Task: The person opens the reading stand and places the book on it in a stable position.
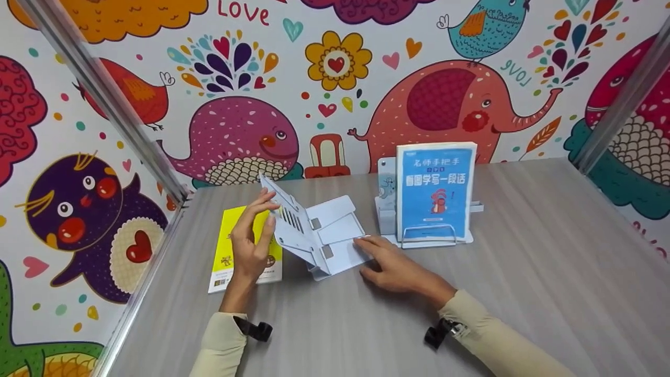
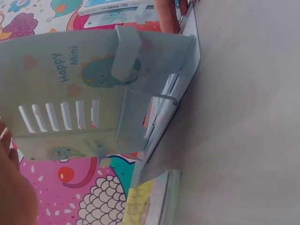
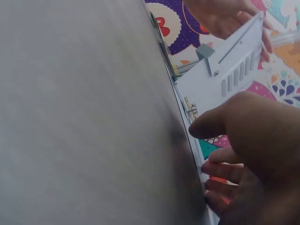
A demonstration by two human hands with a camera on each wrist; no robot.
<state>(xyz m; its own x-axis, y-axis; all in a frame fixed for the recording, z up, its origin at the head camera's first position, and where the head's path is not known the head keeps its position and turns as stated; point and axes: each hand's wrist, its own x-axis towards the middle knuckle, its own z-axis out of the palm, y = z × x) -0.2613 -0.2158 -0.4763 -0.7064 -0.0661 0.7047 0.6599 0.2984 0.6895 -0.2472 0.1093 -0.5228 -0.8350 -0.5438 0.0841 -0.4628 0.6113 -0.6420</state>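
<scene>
A pale folding book stand [image 1: 335, 225] is on the table, its slotted panel [image 2: 70, 93] tilted up from the flat base. The panel's printed side reads "Happy Mini". My left hand [image 1: 251, 235] holds the panel by its upper outer edge, fingertips at the rim and thumb close by. Across from it, my right hand [image 1: 395, 264] rests its fingers on the near right part of the base. In the right wrist view the fingers [image 3: 222, 171] of that hand lie along the base's edge, with the thumb apart from them.
A yellow book [image 1: 222, 251] lies flat on the left, partly behind the left hand. At the back right, a blue-covered book [image 1: 437, 183] stands upright in another stand [image 1: 387, 217] with a wire front [image 1: 429, 241]. Metal posts and a printed wall border the table [image 1: 314, 335].
</scene>
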